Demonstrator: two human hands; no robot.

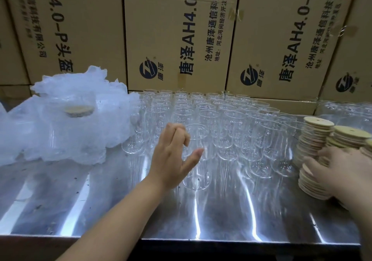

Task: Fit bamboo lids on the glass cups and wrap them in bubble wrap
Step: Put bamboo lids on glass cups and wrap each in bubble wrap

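Several rows of clear glass cups (pixel 209 120) stand on the steel table (pixel 100 200). My left hand (pixel 173 158) reaches to the nearest cup (pixel 198 172). Its thumb lies across the cup's front and its fingers are loosely curled beside the rim, not closed round the cup. Leaning stacks of round bamboo lids (pixel 316 128) stand at the right. My right hand (pixel 340 172), blurred, lies with spread fingers on the lower lids. At the left a heap of bubble wrap (pixel 60 140) holds a wrapped cup with a bamboo lid (pixel 78 110).
Tall printed cardboard boxes (pixel 181 39) form a wall right behind the cups. More glasses (pixel 342 109) stand at the far right behind the lids. The table's front edge (pixel 201 240) runs across the bottom of the view.
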